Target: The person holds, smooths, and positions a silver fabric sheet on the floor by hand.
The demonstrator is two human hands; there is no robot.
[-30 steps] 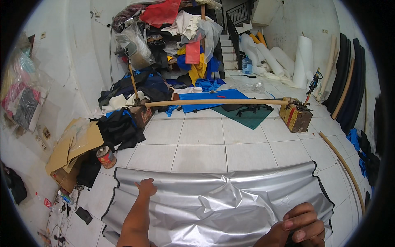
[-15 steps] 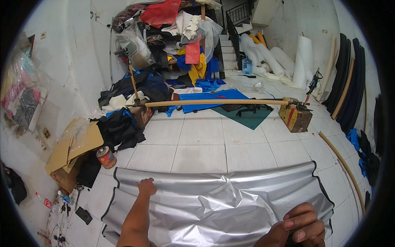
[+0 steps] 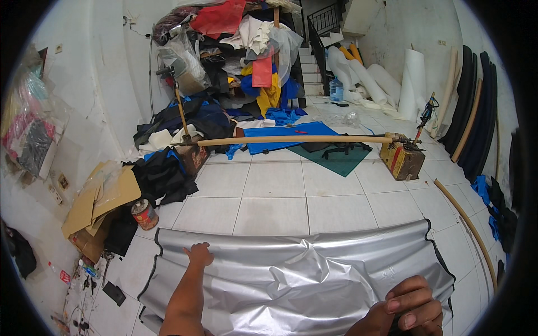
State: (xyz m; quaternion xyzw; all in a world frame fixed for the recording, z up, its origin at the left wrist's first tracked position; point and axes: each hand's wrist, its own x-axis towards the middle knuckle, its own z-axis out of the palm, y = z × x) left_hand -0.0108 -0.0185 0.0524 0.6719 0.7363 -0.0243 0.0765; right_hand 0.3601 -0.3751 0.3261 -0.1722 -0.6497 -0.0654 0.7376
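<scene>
A silver sheet (image 3: 336, 255) with black-bound side edges lies across the floor in front of me, folded over in layers and creased in the middle. My left hand (image 3: 199, 254) reaches out onto its far left part, resting there with the fingers apart and nothing held. At the lower right, close to me, my right hand (image 3: 413, 307) is raised over the sheet with curled fingers. A small dark patch shows beneath those fingers; what they hold, if anything, is hidden.
Left of the sheet stand a rusty can (image 3: 145, 214), flattened cardboard (image 3: 103, 196) and small bottles (image 3: 88, 269). A long tube (image 3: 291, 139) spans two boxes ahead, over blue fabric (image 3: 280, 130). A bent tan pole (image 3: 469, 229) lies at right. Rolls (image 3: 412, 84) lean far right.
</scene>
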